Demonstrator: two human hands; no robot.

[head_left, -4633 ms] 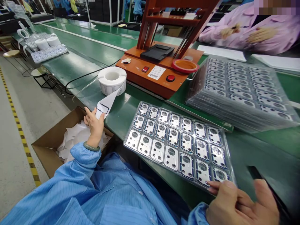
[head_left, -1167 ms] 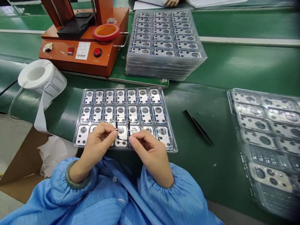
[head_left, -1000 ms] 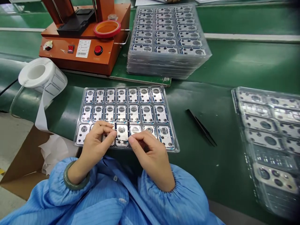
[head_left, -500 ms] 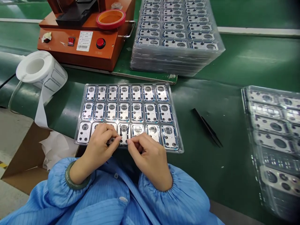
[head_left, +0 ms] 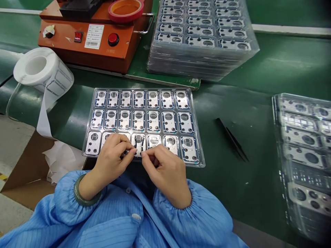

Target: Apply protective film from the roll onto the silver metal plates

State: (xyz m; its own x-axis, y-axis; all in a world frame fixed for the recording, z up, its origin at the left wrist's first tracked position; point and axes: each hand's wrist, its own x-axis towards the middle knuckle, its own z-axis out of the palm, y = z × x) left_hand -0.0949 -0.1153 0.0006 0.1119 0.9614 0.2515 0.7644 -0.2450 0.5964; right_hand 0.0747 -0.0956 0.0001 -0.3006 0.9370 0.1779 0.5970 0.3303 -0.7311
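Observation:
A clear plastic tray [head_left: 194, 137] holds rows of silver metal plates with round holes and blue edges. My left hand [head_left: 112, 155] is over the tray's front row, thumb and forefinger pinched together. My right hand [head_left: 165, 172] mirrors it just to the right, also pinched. Between the fingertips a thin dark frame-shaped sticker [head_left: 136, 140] curves over a front-row plate; its lower end is hidden by the fingers. Both hands seem to grip its ends. Several front-row plates are partly covered by my hands. Black tweezers [head_left: 232, 139] lie on the green mat, right of the tray.
A white roll of frame-shaped stickers [head_left: 42, 70] stands at left, its backing strip hanging over a cardboard box [head_left: 22, 172]. Behind are an orange machine [head_left: 82, 44] with red tape [head_left: 126, 11] on it and a tall stack of filled trays [head_left: 196, 62]. More trays [head_left: 281, 144] lie at right.
The view has shifted slightly, moving the background up a little. Both hands keep their pinch over the same front-row plate, and the dark curved strip between them shows more clearly.

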